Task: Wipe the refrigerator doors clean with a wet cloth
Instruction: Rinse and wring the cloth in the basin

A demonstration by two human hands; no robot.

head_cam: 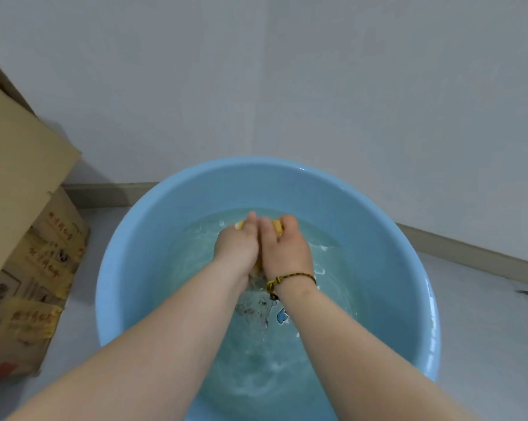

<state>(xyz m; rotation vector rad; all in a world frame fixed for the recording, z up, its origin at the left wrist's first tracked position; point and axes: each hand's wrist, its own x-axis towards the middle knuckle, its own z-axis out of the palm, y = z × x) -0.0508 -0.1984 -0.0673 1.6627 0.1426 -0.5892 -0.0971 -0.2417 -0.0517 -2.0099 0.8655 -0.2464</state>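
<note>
The cloth [277, 227] is yellow and bunched into a tight wad, nearly all of it hidden. The left hand [236, 250] and the right hand [287, 253] press together around it, fingers curled over it. Only small bits show: a corner past the left knuckles, a patch between the right fingers, and a sliver low down between the heels of the palms. It is held at the far middle of the blue basin [153, 214], over the rippled water [256, 375]. Whether it touches the surface, I cannot tell.
</note>
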